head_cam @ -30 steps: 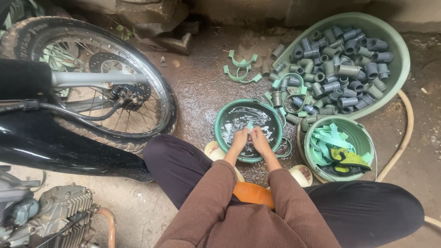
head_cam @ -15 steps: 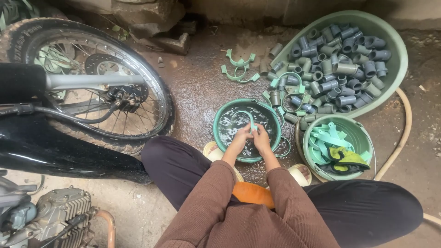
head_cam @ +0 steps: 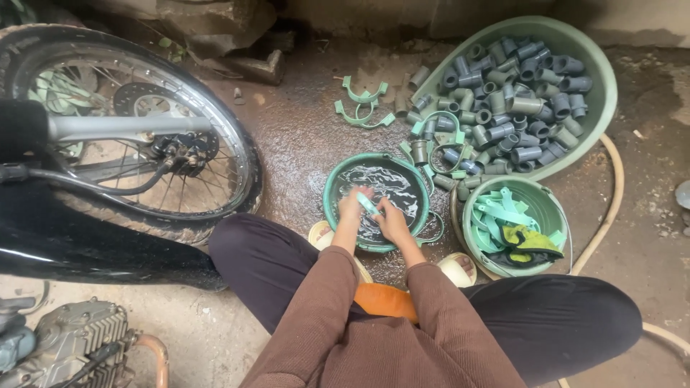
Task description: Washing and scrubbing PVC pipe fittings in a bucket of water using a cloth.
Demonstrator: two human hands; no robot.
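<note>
Both hands meet over the small green basin of water [head_cam: 338, 208]: the left hand [head_cam: 352, 208] and right hand [head_cam: 392, 219] pinch a pale green plastic clip [head_cam: 367, 204] between them. Beyond them, a large tub [head_cam: 604, 108] of grey pipe fittings [head_cam: 517, 79] looks unwashed; right of them, a bucket [head_cam: 474, 230] holds green clips [head_cam: 499, 219].

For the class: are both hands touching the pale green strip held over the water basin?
Touching. Head view: left hand and right hand both grip the strip above the basin.
</note>
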